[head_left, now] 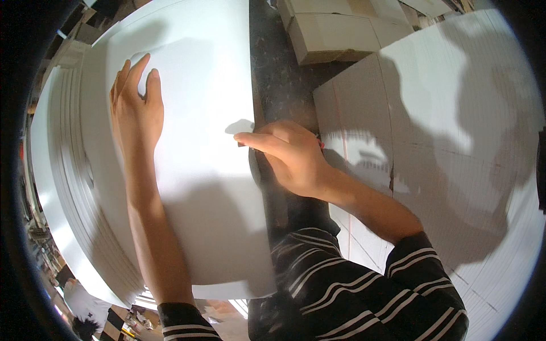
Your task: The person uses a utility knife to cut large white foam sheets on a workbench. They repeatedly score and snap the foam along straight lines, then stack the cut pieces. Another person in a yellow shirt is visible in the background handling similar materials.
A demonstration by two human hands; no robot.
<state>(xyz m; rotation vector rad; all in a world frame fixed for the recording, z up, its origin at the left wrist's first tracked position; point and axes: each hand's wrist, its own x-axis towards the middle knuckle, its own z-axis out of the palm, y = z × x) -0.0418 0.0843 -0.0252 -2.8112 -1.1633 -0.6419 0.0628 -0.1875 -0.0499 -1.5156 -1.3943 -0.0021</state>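
Note:
A large white sheet (199, 142) spreads out in front of me, its right edge running away from my body. My left hand (136, 108) lies on its far left part, fingers apart and nothing in them. At the sheet's right edge is my right hand (293, 156), closed, with the thumb reaching over the edge onto the white surface. A small dark piece (240, 144) shows under the thumb tip, and a bit of red (321, 145) peeks out behind the knuckles. My fingers hide most of whatever is held there.
On the left, several white sheets or boards (74, 142) are stacked with their edges showing. To the right stands a large pale ribbed stack (443, 142) with shadows on it. Cardboard boxes (335, 37) sit at the back, beyond a dark floor strip (273, 57). Another person (85, 301) is at the lower left.

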